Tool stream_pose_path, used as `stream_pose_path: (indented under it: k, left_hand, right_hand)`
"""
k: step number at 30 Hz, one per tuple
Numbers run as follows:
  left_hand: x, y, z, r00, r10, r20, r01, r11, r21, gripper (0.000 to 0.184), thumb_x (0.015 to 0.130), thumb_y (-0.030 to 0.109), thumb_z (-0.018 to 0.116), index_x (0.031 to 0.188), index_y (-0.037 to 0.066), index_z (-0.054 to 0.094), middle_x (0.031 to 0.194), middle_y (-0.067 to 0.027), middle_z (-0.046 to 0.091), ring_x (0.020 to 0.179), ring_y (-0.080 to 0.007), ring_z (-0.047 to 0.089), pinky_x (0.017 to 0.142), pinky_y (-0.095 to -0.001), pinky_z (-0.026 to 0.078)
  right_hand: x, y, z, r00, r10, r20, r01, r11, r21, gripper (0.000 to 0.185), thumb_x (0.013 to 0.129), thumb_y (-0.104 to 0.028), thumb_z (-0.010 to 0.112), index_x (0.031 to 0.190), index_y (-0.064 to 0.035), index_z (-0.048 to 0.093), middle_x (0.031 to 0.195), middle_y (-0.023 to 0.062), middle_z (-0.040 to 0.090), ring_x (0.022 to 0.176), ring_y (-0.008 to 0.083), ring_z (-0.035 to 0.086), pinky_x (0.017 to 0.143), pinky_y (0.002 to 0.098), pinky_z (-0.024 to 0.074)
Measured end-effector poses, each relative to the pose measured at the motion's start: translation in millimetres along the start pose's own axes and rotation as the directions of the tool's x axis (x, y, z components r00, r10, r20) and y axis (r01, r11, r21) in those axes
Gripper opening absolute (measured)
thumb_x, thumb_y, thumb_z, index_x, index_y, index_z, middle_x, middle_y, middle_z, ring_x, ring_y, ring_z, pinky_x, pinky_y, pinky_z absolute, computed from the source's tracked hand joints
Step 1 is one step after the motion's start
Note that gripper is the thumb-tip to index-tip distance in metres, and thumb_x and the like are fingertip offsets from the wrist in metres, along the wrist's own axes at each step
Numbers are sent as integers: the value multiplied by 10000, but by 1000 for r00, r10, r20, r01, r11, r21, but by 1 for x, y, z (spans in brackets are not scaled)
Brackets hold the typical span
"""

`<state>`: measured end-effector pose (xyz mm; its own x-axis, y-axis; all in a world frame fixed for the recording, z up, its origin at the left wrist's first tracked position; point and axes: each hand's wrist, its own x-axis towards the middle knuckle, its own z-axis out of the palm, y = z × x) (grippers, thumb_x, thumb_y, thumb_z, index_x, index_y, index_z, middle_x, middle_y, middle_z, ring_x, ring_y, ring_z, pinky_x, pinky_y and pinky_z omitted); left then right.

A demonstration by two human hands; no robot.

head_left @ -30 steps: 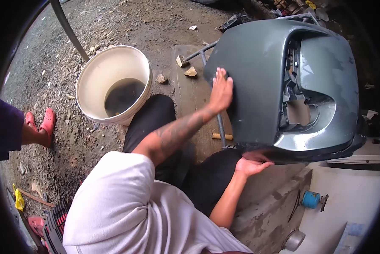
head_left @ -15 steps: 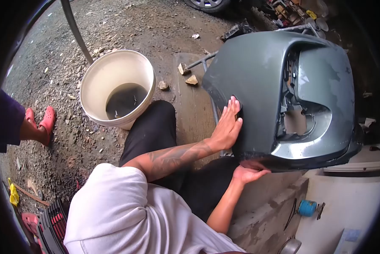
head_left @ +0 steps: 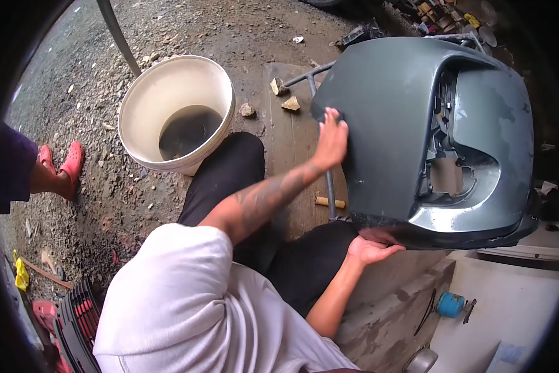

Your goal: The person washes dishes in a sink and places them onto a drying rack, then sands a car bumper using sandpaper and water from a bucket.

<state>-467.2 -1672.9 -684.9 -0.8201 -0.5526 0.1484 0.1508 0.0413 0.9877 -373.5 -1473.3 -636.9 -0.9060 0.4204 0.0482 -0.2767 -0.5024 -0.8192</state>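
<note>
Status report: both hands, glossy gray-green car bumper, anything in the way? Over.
Left hand at bumper's left edge. Right hand open, palm up, under its lower edge. White round bucket beside black-trousered knee, clear of both hands.

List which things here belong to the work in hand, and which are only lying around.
In use: large grey-green car bumper; left hand; right hand; grey metal stand; probably white round bucket.
Lying about: beige jagged stones; tan cylindrical stick.
</note>
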Motion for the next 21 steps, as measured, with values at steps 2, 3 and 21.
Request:
stream_pose_path:
  k: [2, 3, 21]
  left_hand:
    - [-9, -9, 12, 999, -37, -21, 37, 999, 2, 609, 979, 283, 261, 1442, -64, 73, 1519, -259, -1, 1422, -358, 1, 1142, -479, 46]
    - [-13, -6, 14, 997, -60, -49, 61, 998, 9, 612, 981, 296, 248, 1442, -63, 68, 1521, -254, -8, 1423, -352, -8, 1142, -479, 45]
    - [2, -26, -1, 990, -133, 51, 132, 991, 22, 656, 975, 358, 240, 1460, -22, 15, 1537, -211, -22, 1429, -325, -18, 1132, -511, 7]
  right_hand:
    - [6, 3, -1, 997, -24, -77, 26, 999, 19, 522, 837, -675, 487, 900, -171, 607, 706, -12, 551, 707, 93, 516, 618, 230, 420]
    - [5, 3, 4, 999, -40, -15, 40, 999, 8, 516, 840, -668, 491, 929, -173, 608, 742, -4, 570, 753, 94, 526, 673, 236, 434]
    - [4, 2, -2, 999, 1, 45, -2, 1000, 25, 559, 829, -678, 497, 1024, -167, 612, 810, -15, 575, 822, 97, 521, 745, 235, 412]
